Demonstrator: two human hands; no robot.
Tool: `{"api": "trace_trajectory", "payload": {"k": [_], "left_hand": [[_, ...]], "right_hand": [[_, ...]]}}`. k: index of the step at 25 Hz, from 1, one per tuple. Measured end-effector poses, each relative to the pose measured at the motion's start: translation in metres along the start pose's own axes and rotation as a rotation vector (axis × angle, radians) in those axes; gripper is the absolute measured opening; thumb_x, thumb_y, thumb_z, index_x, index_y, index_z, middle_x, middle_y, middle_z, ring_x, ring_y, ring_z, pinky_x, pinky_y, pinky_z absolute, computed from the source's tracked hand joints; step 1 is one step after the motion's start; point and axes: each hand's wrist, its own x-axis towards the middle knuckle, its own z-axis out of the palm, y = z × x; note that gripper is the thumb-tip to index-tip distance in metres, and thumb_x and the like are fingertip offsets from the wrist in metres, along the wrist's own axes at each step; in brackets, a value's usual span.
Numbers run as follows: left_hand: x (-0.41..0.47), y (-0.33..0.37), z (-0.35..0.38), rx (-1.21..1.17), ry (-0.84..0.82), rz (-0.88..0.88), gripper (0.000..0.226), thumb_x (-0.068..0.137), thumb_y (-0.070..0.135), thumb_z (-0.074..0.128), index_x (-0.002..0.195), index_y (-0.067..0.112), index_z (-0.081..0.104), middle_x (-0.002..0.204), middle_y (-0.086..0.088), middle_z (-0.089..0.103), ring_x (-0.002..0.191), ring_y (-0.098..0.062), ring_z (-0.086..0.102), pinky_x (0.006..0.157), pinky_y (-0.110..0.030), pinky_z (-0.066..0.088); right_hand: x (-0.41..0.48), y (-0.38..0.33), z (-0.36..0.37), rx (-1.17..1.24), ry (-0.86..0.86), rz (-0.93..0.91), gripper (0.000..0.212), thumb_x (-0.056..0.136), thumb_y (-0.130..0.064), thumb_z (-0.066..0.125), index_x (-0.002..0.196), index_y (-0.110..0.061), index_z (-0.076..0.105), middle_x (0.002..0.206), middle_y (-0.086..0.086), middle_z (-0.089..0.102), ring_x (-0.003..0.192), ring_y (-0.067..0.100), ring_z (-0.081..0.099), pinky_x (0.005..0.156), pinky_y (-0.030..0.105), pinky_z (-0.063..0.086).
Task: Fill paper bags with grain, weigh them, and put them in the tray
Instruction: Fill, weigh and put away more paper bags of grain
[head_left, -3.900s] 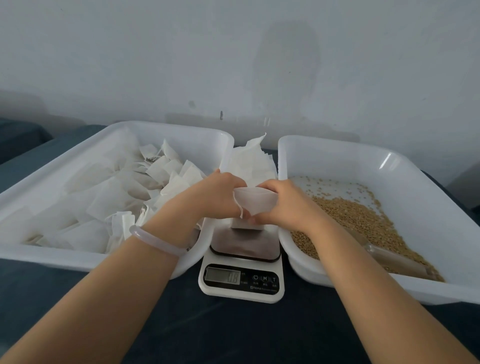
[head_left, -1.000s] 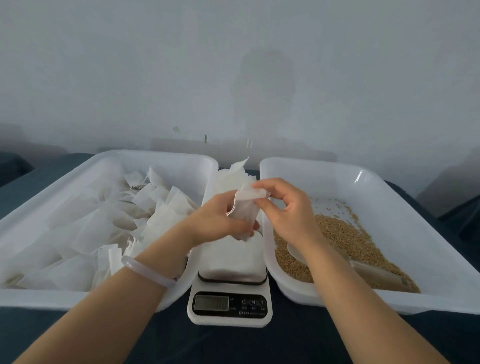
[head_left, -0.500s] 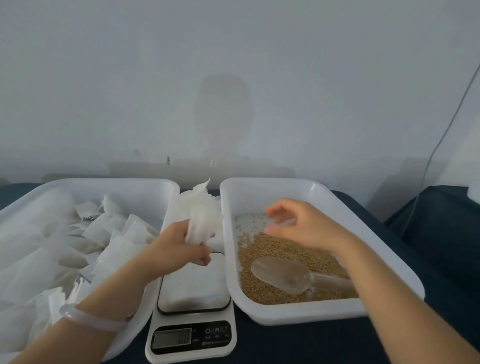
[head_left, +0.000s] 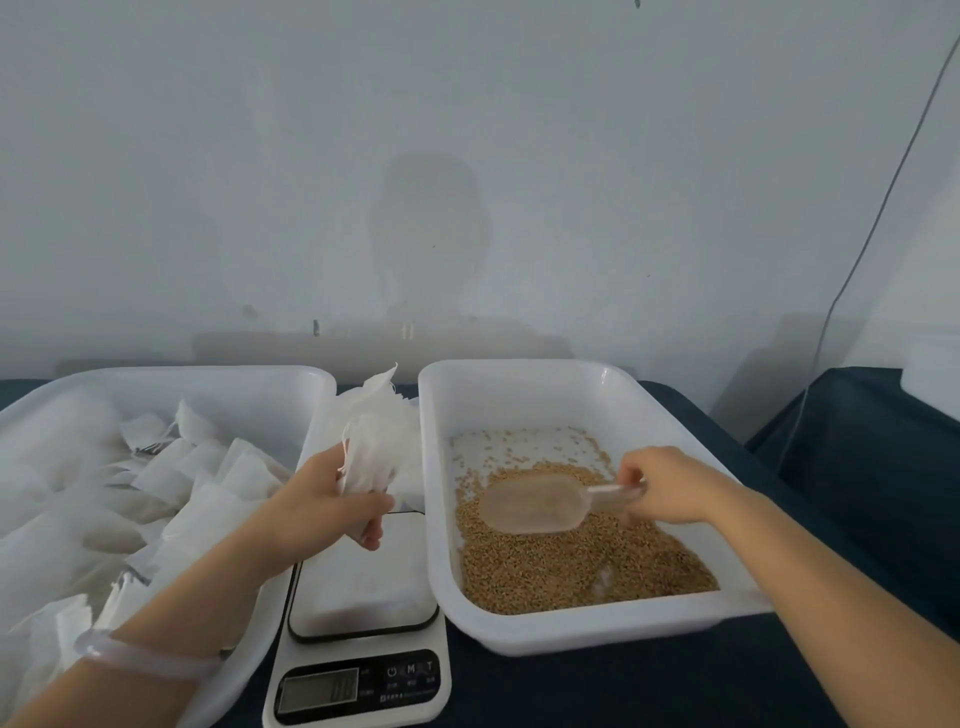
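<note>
Dark tabletop (head_left: 597, 691); left fingers (head_left: 371, 512) scrunch the paper bag (head_left: 369, 457), right fingers (head_left: 631, 470) pinch the scoop (head_left: 535, 504). Crumpled mouth, so grain (head_left: 571, 566) might spill underneath.

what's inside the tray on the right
The right tray holds loose grain, heaped toward the near end, with bare floor at the far end. A clear scoop is over the grain, its handle pinched by the right hand. The tray floor under the grain is covered.
</note>
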Motion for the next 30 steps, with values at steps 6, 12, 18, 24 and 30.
{"api": "trace_trajectory", "payload": {"k": [6, 12, 18, 24, 30], "left_hand": [[-0.003, 0.004, 0.0, 0.013, -0.02, -0.013, 0.027, 0.065, 0.013, 0.065, 0.088, 0.002, 0.055, 0.057, -0.009, 0.06, 0.055, -0.024, 0.061, 0.057, -0.031, 0.053], [-0.002, 0.003, 0.0, 0.045, -0.035, -0.021, 0.016, 0.078, 0.002, 0.067, 0.084, 0.008, 0.054, 0.056, -0.008, 0.061, 0.056, -0.022, 0.062, 0.058, -0.027, 0.053], [0.0, 0.002, 0.001, 0.055, -0.04, -0.018, 0.015, 0.083, -0.003, 0.061, 0.085, 0.009, 0.053, 0.056, -0.008, 0.061, 0.056, -0.022, 0.061, 0.059, -0.027, 0.052], [-0.002, 0.005, 0.003, 0.062, -0.049, -0.019, 0.019, 0.082, -0.003, 0.063, 0.084, 0.012, 0.053, 0.054, 0.0, 0.06, 0.053, -0.018, 0.061, 0.056, -0.023, 0.053], [-0.004, 0.024, 0.013, 0.147, -0.012, 0.061, 0.032, 0.073, 0.006, 0.074, 0.089, 0.023, 0.053, 0.066, 0.006, 0.062, 0.06, -0.012, 0.062, 0.063, -0.028, 0.056]], "right_hand": [[0.011, -0.004, 0.007, -0.278, 0.251, 0.047, 0.024, 0.084, -0.029, 0.067, 0.097, -0.025, 0.046, 0.099, -0.005, 0.062, 0.08, 0.014, 0.056, 0.07, 0.027, 0.041], [-0.009, 0.006, 0.014, -0.033, -0.049, -0.05, 0.026, 0.077, -0.016, 0.072, 0.081, -0.036, 0.055, 0.094, -0.014, 0.063, 0.084, 0.008, 0.061, 0.072, 0.021, 0.044], [-0.035, 0.019, 0.004, 0.056, -0.142, -0.13, 0.039, 0.08, -0.027, 0.071, 0.109, -0.048, 0.054, 0.1, -0.028, 0.054, 0.093, -0.005, 0.051, 0.083, 0.017, 0.037], [-0.048, 0.039, -0.014, -0.183, 0.033, -0.133, 0.031, 0.091, -0.034, 0.056, 0.121, -0.04, 0.05, 0.118, -0.016, 0.055, 0.113, 0.009, 0.047, 0.102, 0.035, 0.037], [-0.059, 0.045, -0.019, 0.031, 0.136, -0.179, 0.036, 0.091, -0.025, 0.056, 0.126, -0.031, 0.053, 0.111, -0.022, 0.054, 0.101, -0.003, 0.051, 0.095, 0.021, 0.037]]}}
